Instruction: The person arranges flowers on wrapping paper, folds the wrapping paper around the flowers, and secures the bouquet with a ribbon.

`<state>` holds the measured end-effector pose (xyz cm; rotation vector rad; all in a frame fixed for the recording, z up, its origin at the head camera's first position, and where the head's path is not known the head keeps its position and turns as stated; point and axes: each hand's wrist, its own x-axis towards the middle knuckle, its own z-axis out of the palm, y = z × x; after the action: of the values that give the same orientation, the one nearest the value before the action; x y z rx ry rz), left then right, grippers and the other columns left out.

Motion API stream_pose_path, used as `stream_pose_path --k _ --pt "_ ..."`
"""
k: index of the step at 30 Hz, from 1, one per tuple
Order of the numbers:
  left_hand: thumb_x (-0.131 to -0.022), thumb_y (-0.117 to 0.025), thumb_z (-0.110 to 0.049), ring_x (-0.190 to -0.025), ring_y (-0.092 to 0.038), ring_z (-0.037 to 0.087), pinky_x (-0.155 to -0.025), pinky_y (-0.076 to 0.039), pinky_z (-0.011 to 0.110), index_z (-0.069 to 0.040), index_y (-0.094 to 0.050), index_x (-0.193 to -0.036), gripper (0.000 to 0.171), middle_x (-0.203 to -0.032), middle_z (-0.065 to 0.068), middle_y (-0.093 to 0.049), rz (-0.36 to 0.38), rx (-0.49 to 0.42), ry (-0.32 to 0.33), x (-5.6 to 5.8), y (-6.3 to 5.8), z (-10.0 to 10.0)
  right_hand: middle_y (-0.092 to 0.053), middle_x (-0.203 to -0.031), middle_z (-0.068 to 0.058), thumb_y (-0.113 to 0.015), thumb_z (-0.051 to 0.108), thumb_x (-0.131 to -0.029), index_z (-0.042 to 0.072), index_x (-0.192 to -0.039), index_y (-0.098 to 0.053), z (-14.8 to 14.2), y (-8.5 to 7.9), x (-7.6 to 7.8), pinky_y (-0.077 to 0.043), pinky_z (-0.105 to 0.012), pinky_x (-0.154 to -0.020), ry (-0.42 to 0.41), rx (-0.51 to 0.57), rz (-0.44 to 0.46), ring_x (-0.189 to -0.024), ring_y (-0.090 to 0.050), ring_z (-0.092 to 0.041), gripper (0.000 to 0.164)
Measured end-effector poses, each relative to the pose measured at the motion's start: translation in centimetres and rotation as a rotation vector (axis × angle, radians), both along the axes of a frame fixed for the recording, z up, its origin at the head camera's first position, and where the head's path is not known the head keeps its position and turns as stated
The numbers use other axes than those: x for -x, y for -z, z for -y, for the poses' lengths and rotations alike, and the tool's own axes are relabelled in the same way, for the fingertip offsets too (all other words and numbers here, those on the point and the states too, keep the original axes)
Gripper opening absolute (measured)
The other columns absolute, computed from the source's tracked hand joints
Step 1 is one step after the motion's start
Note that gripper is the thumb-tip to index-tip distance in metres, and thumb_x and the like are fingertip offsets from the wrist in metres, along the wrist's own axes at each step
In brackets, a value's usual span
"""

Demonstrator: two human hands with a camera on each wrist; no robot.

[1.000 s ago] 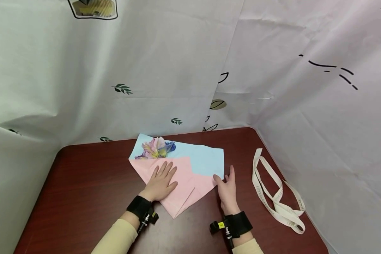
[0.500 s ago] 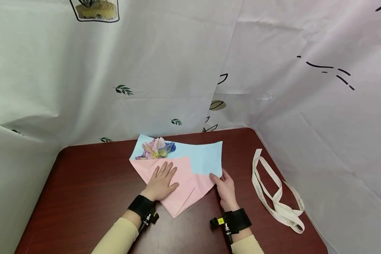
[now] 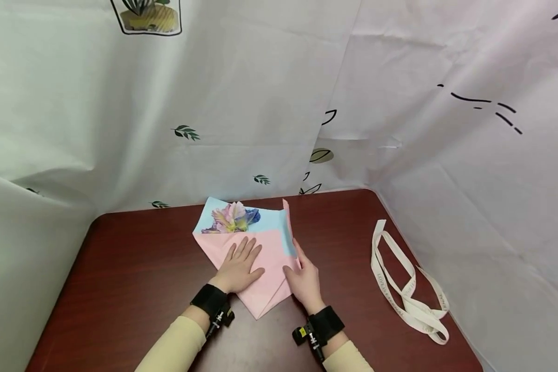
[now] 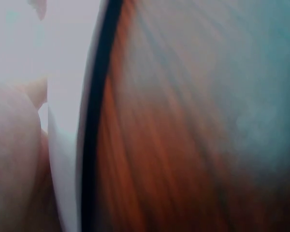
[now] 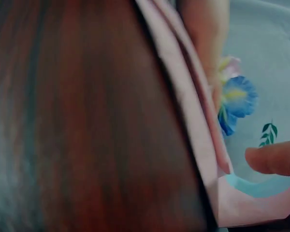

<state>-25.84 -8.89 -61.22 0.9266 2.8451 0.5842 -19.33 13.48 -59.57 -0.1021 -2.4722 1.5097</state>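
A sheet of wrapping paper [image 3: 269,253], pink on one side and light blue on the other, lies partly folded to a point towards me. Pink and blue flowers [image 3: 232,217] show at its upper left; their stems are hidden. My left hand [image 3: 236,271] rests flat on the pink fold, fingers spread. At the right side, my right hand [image 3: 304,281] holds the paper's raised edge, thumb on the near side and fingers behind it. In the right wrist view, a digit [image 5: 275,158] stands above the curled blue edge. The left wrist view is blurred.
A loose white ribbon [image 3: 411,299] with printed lettering lies in loops at the right of the dark red-brown table [image 3: 135,279]. White printed cloth [image 3: 228,103] hangs behind the table and along its sides.
My right hand has taken the paper's right edge and moved left with it, turning the flap up so its pink side shows. The left hand stays in place on the paper.
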Motion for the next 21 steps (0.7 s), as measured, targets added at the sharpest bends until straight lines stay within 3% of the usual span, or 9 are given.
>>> stream_pose_path --k 4,10,17,21 --pt "-0.102 -0.043 -0.059 -0.156 -0.002 0.029 -0.122 -0.003 0.055 -0.012 -0.030 -0.160 0.076 -0.169 0.010 -0.015 0.011 0.025 -0.014 0.1 0.3 -0.1 -0.049 -0.153 -0.008 -0.063 -0.007 -0.090 0.021 -0.148 -0.054 -0.2 0.0 0.2 -0.049 -0.047 -0.102 -0.099 -0.160 -0.087 -0.138 -0.048 -0.027 0.065" --pt "-0.101 -0.045 -0.059 -0.154 -0.016 0.035 -0.122 -0.004 0.055 -0.004 -0.037 -0.156 0.078 -0.163 0.017 -0.030 0.007 0.058 -0.021 0.2 0.4 -0.1 -0.055 -0.148 -0.005 -0.053 -0.009 -0.091 0.016 -0.134 -0.068 -0.9 -0.2 -0.2 -0.039 -0.051 -0.111 -0.181 -0.313 -0.014 -0.142 -0.042 -0.037 0.052" --pt "-0.101 -0.047 -0.056 -0.152 -0.025 0.032 -0.121 0.000 0.055 -0.009 -0.053 -0.148 0.066 -0.152 0.012 -0.049 0.022 0.055 -0.033 0.2 0.1 -0.1 -0.055 -0.147 -0.005 -0.047 -0.010 -0.090 0.016 -0.133 -0.069 -1.2 -0.4 -0.5 -0.036 -0.055 -0.113 -0.285 -0.396 0.013 -0.147 -0.033 -0.039 0.054" --pt "-0.100 -0.049 -0.054 -0.150 -0.029 0.031 -0.121 -0.002 0.056 -0.008 -0.056 -0.145 0.064 -0.152 0.013 -0.049 0.031 0.071 -0.030 0.0 -0.1 -0.1 -0.057 -0.145 -0.006 -0.048 -0.006 -0.094 0.016 -0.133 -0.069 -1.0 -0.5 -0.7 -0.036 -0.057 -0.112 -0.317 -0.423 0.023 -0.149 -0.030 -0.039 0.050"
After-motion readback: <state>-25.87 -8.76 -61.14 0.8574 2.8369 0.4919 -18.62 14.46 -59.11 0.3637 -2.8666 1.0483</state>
